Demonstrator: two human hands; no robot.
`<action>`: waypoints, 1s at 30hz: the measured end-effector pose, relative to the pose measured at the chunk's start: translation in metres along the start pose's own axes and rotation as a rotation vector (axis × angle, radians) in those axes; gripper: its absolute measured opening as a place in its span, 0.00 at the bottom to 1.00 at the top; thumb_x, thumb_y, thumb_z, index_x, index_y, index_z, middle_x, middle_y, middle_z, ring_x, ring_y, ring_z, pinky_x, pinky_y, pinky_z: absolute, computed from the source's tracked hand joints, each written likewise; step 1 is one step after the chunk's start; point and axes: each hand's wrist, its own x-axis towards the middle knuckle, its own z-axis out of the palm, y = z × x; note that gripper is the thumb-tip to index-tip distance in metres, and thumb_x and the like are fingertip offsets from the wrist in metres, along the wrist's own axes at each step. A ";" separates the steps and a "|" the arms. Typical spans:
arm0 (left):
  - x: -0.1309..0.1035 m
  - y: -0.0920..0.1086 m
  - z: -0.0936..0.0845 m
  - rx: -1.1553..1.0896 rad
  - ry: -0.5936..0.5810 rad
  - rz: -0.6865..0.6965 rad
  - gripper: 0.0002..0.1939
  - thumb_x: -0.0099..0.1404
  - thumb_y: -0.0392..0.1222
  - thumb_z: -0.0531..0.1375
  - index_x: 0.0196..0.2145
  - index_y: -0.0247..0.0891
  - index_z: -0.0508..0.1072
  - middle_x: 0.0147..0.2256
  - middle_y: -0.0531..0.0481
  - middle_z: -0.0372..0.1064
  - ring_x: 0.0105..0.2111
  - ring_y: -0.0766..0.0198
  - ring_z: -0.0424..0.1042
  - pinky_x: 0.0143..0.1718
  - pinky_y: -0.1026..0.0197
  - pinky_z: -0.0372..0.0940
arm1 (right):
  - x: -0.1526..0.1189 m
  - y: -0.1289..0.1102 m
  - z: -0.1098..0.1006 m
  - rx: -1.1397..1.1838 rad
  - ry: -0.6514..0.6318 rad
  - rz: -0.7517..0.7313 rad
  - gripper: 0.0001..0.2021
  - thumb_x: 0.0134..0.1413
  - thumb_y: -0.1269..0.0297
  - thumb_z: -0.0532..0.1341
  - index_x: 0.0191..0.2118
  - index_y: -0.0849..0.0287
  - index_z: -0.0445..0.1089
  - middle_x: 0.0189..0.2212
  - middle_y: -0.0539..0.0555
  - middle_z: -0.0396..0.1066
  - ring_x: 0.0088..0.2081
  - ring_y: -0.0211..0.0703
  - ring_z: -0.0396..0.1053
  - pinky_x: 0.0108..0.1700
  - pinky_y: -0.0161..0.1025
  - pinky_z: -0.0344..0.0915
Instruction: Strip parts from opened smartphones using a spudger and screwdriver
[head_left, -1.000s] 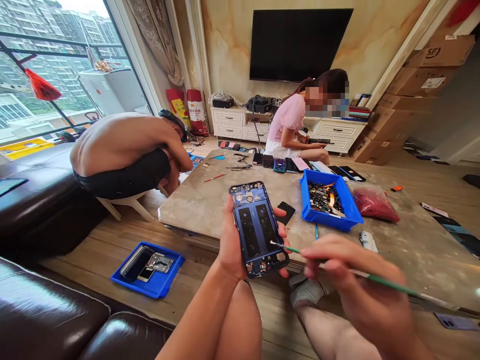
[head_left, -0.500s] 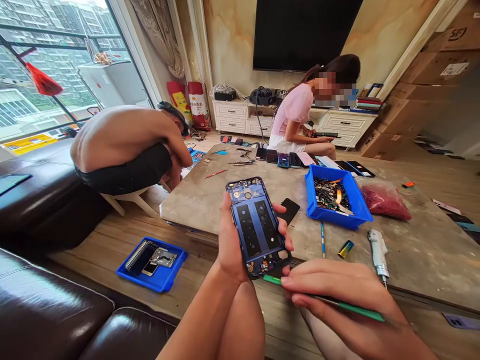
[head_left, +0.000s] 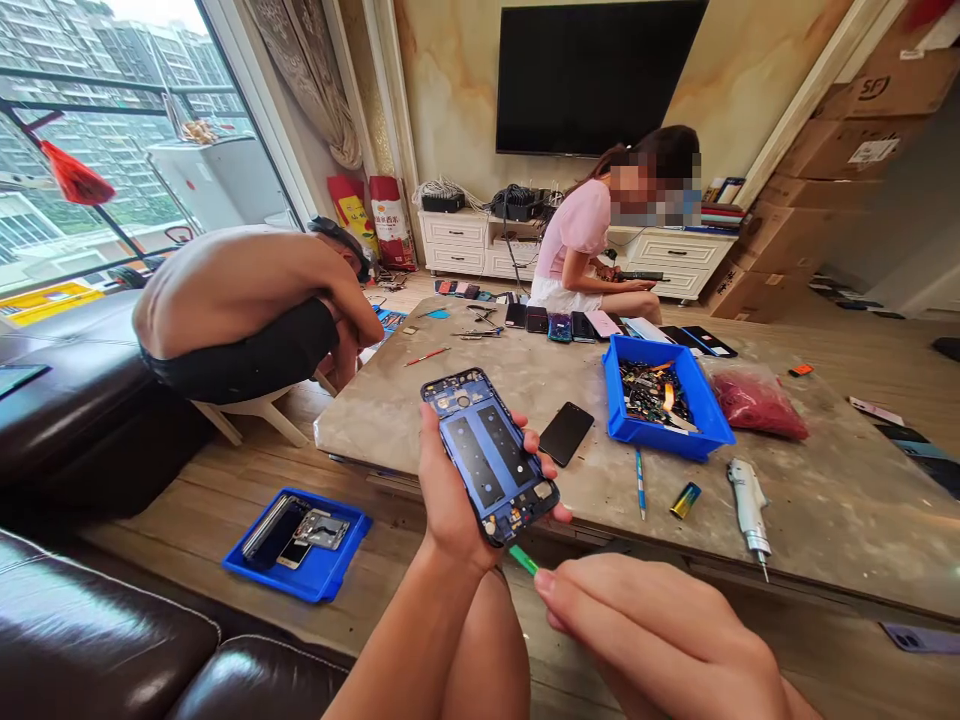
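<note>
My left hand [head_left: 450, 500] holds an opened blue phone frame [head_left: 487, 455] from below, tilted, its fingers wrapped round the right edge. Small parts show at the frame's lower end. My right hand [head_left: 645, 620] is closed on a green-tipped tool [head_left: 523, 559], whose tip is at the bottom edge of the frame; the rest of the tool is hidden by the hand. Behind the frame, a black phone [head_left: 567, 434] lies on the table [head_left: 390, 410].
A blue bin [head_left: 709, 440] of small parts, a red bag [head_left: 761, 402], an electric screwdriver [head_left: 748, 508], a battery [head_left: 685, 500] and a blue pen [head_left: 640, 485] are on the table. A blue tray [head_left: 326, 580] stands on the floor. Two people [head_left: 240, 290] [head_left: 581, 235] sit beyond.
The phone frame has shifted left and tilted more. My right hand has turned, and the tool's green tip now points up-left, with its rear end no longer visible. More of the black phone shows.
</note>
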 end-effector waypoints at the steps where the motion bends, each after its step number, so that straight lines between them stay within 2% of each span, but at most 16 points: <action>1: 0.000 0.000 0.000 0.000 0.025 0.012 0.44 0.68 0.75 0.37 0.40 0.32 0.73 0.33 0.44 0.67 0.29 0.52 0.72 0.22 0.42 0.74 | -0.001 -0.001 -0.002 -0.018 -0.023 0.015 0.16 0.73 0.71 0.55 0.60 0.66 0.71 0.50 0.60 0.77 0.50 0.46 0.77 0.51 0.34 0.77; 3: -0.001 0.000 0.000 -0.003 0.075 0.040 0.43 0.68 0.75 0.37 0.40 0.32 0.73 0.33 0.44 0.67 0.29 0.52 0.72 0.23 0.42 0.75 | -0.001 -0.005 -0.005 -0.053 -0.037 0.080 0.16 0.72 0.66 0.59 0.60 0.61 0.73 0.48 0.58 0.78 0.49 0.48 0.78 0.49 0.34 0.78; 6: -0.002 -0.001 0.000 -0.010 0.130 0.076 0.42 0.68 0.74 0.38 0.40 0.32 0.72 0.33 0.44 0.68 0.30 0.52 0.72 0.23 0.41 0.75 | 0.004 -0.009 -0.007 -0.073 0.048 0.138 0.17 0.68 0.55 0.64 0.56 0.55 0.77 0.42 0.57 0.79 0.46 0.49 0.79 0.45 0.33 0.79; 9: -0.003 -0.001 -0.002 -0.011 0.102 0.073 0.41 0.68 0.73 0.38 0.40 0.33 0.72 0.33 0.44 0.68 0.30 0.51 0.72 0.23 0.40 0.74 | 0.014 -0.009 -0.005 -0.071 0.133 0.167 0.17 0.66 0.50 0.65 0.53 0.55 0.79 0.40 0.57 0.79 0.45 0.49 0.79 0.44 0.33 0.79; 12: -0.003 0.001 -0.004 -0.008 0.054 0.091 0.42 0.68 0.73 0.36 0.41 0.33 0.72 0.33 0.44 0.67 0.30 0.50 0.72 0.23 0.41 0.74 | 0.022 -0.004 -0.002 -0.065 0.179 0.210 0.16 0.66 0.50 0.65 0.50 0.55 0.80 0.39 0.57 0.79 0.44 0.49 0.79 0.44 0.33 0.79; 15: -0.002 0.003 -0.005 0.003 0.017 0.103 0.43 0.67 0.74 0.36 0.41 0.33 0.73 0.33 0.43 0.67 0.30 0.50 0.71 0.23 0.42 0.74 | 0.024 0.001 -0.001 -0.035 0.203 0.245 0.13 0.67 0.54 0.65 0.47 0.56 0.81 0.39 0.56 0.80 0.43 0.47 0.80 0.44 0.32 0.79; 19: -0.001 0.003 -0.004 0.028 -0.016 0.075 0.44 0.67 0.75 0.35 0.41 0.33 0.73 0.33 0.43 0.66 0.30 0.51 0.71 0.23 0.44 0.74 | 0.020 0.005 -0.002 0.080 0.189 0.249 0.06 0.68 0.66 0.63 0.47 0.57 0.77 0.41 0.52 0.80 0.43 0.39 0.80 0.48 0.26 0.76; 24: 0.000 0.002 0.000 0.050 -0.054 -0.006 0.45 0.66 0.76 0.34 0.40 0.34 0.73 0.32 0.44 0.66 0.30 0.52 0.71 0.23 0.45 0.74 | 0.018 0.010 -0.009 0.230 0.076 0.214 0.12 0.61 0.79 0.66 0.48 0.59 0.77 0.47 0.51 0.78 0.49 0.35 0.78 0.58 0.22 0.69; 30: 0.000 0.000 0.002 0.117 -0.088 -0.083 0.46 0.66 0.76 0.32 0.40 0.34 0.72 0.32 0.44 0.66 0.29 0.53 0.71 0.23 0.47 0.74 | 0.023 0.013 -0.016 0.298 0.075 0.143 0.10 0.62 0.80 0.64 0.46 0.65 0.78 0.42 0.55 0.79 0.46 0.37 0.79 0.56 0.25 0.72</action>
